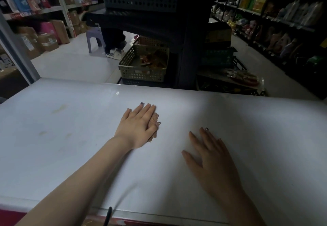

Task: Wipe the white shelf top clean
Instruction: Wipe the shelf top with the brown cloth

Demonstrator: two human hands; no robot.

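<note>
Head view: toward the near right of the white shelf top (pixel 70 163) the right hand (pixel 210 156) lies flat, fingers spread, while at its middle the left hand (pixel 138 126) presses close-set straight fingers on a brownish cloth (pixel 154 119), yellowish stains (pixel 59 109) lying to its left; beyond the far edge an olive basket (pixel 141 74) holds packets.

I see a dim picture overall. The strongest light falls on the left and middle of the shelf top (pixel 70 155); its right side lies in shadow, darkening the right hand (pixel 210 158). A small glare spot sits near the far edge. The racks (pixel 283 22) bend and blur toward the corners.
</note>
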